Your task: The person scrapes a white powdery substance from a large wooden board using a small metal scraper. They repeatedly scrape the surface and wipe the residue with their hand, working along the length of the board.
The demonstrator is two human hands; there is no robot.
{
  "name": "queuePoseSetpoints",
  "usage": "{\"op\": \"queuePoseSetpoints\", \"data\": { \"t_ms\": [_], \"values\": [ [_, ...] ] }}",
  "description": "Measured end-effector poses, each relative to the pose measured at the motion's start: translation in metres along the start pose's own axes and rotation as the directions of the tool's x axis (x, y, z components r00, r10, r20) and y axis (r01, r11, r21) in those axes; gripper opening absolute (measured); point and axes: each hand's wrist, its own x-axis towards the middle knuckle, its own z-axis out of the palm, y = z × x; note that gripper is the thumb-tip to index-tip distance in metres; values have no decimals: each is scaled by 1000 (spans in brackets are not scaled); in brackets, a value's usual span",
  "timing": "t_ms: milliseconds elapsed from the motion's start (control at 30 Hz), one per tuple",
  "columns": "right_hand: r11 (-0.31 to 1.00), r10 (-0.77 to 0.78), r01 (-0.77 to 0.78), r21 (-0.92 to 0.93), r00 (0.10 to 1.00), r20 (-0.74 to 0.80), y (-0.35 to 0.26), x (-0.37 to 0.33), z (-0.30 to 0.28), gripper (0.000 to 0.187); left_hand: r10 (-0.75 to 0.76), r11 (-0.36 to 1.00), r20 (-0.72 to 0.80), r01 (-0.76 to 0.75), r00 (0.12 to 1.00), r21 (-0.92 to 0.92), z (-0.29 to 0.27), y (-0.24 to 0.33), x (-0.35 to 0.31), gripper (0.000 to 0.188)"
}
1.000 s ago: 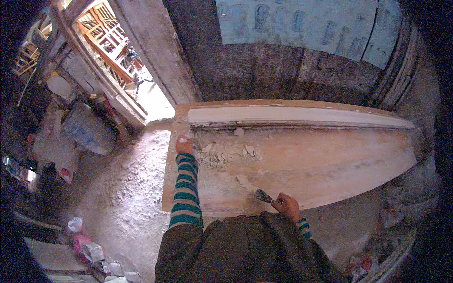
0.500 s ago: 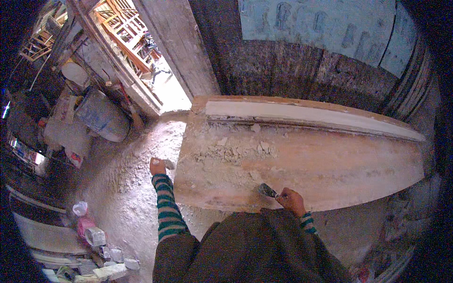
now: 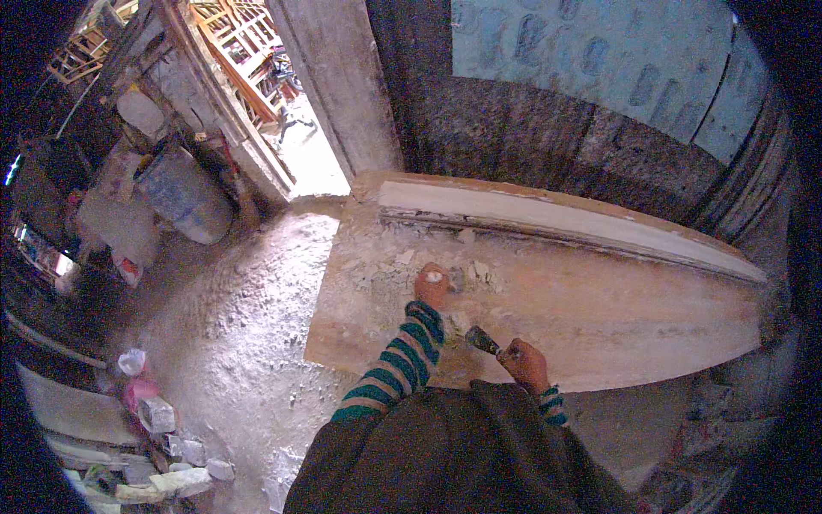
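My right hand [image 3: 524,364] is closed around the handle of a putty knife [image 3: 482,339], its blade pointing left above the dusty tabletop [image 3: 582,317]. My left hand [image 3: 432,284] is over the left part of the tabletop, fingers closed. A small greyish piece [image 3: 457,277] shows at its right side, too blurred to name. Pale crumbs and flakes [image 3: 377,274] lie around the left hand. A strip of white board [image 3: 548,212] runs along the far side of the tabletop.
A dusty floor [image 3: 265,283] stretches left of the table toward a bright doorway [image 3: 308,163]. Beyond it stand a blue-grey barrel [image 3: 186,193] and a broom [image 3: 244,201]. White blocks [image 3: 184,481] and a pink bag [image 3: 139,396] lie at lower left. A light-blue panel [image 3: 591,60] is on the wall.
My left hand has moved right, from beyond the table's left edge to over the crumbs on the tabletop. The right hand with the putty knife has hardly moved.
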Motion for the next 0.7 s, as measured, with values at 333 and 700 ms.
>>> {"op": "queuePoseSetpoints", "data": {
  "t_ms": [333, 700],
  "values": [
    [998, 34, -34, 46, 999, -2, 12, -12, 5, 35, -24, 999, -191, 18, 981, -31, -164, -64, 41, 17],
    [994, 96, -97, 58, 995, 31, 8, -26, 0, 36, -47, 985, -384, 106, 922, 134, -263, -1, 15, 13]
  ]
}}
